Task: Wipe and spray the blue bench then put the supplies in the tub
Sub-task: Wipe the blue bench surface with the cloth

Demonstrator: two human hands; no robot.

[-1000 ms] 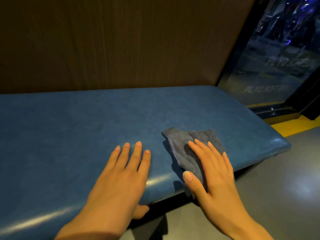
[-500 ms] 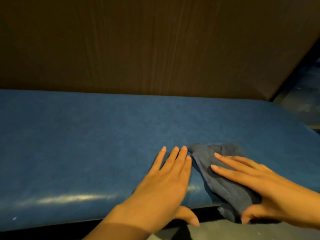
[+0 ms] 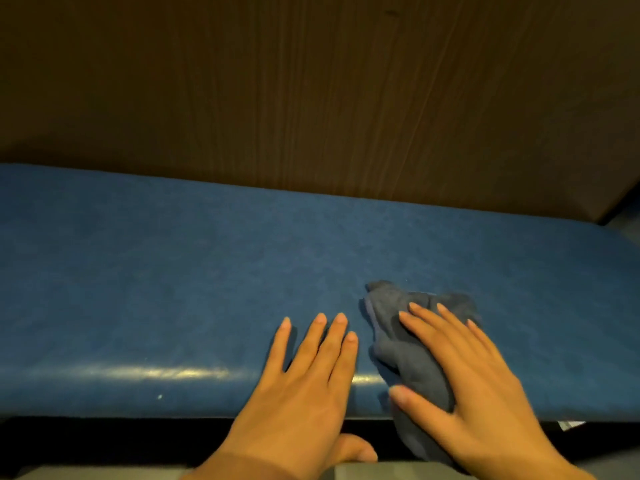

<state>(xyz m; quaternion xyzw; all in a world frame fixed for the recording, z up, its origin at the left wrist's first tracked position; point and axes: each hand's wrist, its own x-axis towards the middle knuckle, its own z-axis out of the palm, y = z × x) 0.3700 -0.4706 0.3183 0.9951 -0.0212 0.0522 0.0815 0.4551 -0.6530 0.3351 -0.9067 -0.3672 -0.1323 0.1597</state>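
Compared with the view half a second earlier, the right hand (image 3: 474, 386) now lies flatter and more squarely on the crumpled grey-blue microfibre cloth (image 3: 408, 344), fingers extended toward 11 o'clock rather than reaching in from 3 o'clock; the cloth remains at the front edge, its lower fold draped over the rim. The left hand (image 3: 304, 382) stays open and flat, palm down, just beside the cloth at its 9 o'clock, thumb hooked below the edge. The right hand presses the cloth with spread fingers, not clenched. The padded blue vinyl bench (image 3: 145, 282) spans the frame, with a glossy highlight along its front edge. A dark brown wood-grain wall panel (image 3: 311, 91) rises at 12 o'clock.
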